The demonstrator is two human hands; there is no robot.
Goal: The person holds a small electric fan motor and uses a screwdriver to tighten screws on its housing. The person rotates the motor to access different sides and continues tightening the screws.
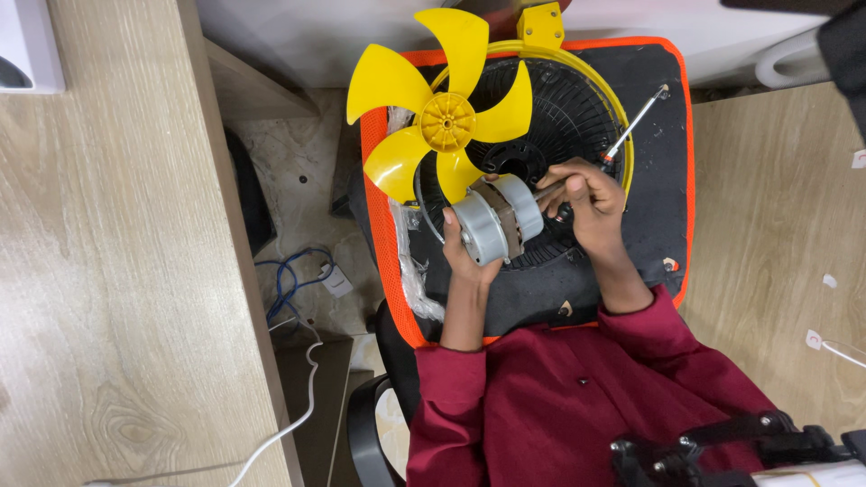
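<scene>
My left hand (462, 251) grips a grey fan motor (496, 219) from below and holds it tilted over a black fan grille (577, 117) with a yellow rim. A yellow fan blade (439, 113) lies up-left of the motor, over the grille's left edge. My right hand (586, 200) is closed on the handle of a screwdriver (634, 122) whose metal shaft points up-right. That hand sits against the motor's right end. Everything rests on a black pad with an orange border (663, 180) over my lap.
Wooden tabletops flank me on the left (108, 271) and right (776, 225). Blue and white cables (293, 280) lie on the floor below the left table. A white device (32, 45) stands at the top left. Black gear (722, 446) is at the bottom right.
</scene>
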